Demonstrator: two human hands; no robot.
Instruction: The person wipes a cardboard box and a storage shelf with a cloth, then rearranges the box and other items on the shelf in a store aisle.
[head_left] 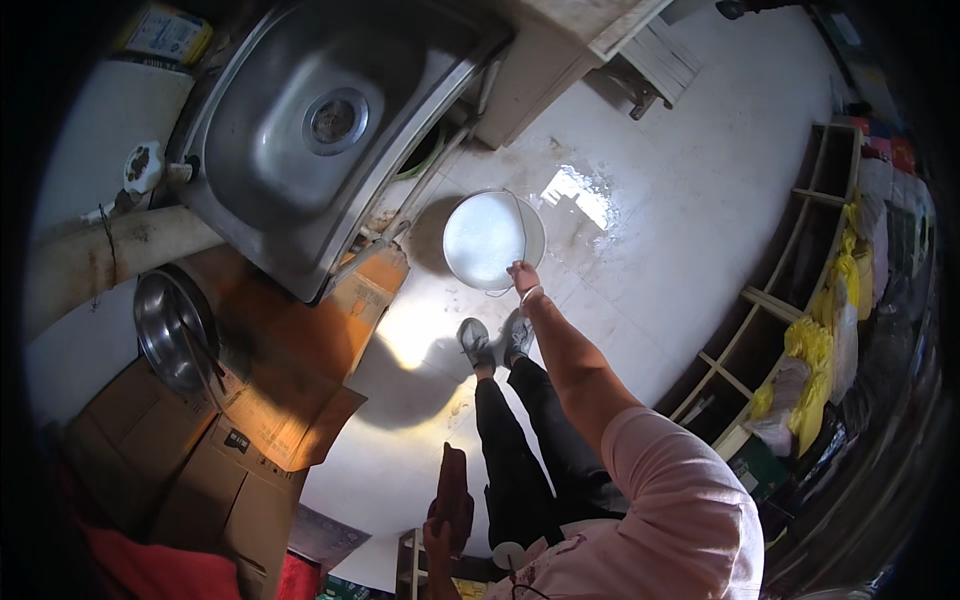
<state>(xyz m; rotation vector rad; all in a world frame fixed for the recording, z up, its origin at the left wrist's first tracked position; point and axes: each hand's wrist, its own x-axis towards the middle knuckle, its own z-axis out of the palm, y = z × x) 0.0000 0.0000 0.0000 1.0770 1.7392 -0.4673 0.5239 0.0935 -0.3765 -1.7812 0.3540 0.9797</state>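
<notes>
The right hand (523,276) is closed around the thin wire handle of a round white bucket (484,240), which looks pale inside. The bucket is near the right side of a grey steel sink (265,150), on the pale, shiny floor (690,200) or just over it; I cannot tell which. The left hand (437,540) is wrapped around a long dark red thing (455,490), near the person's leg. A yellow tub (165,38) past the sink's top left corner has a label, too small to read. Brown cardboard sheets (290,405) below the sink have black print. A wet patch (585,195) shines by the bucket. Along the floor's right edge, yellow plastic bags (808,345) sit by a pale wooden rack (775,305).
</notes>
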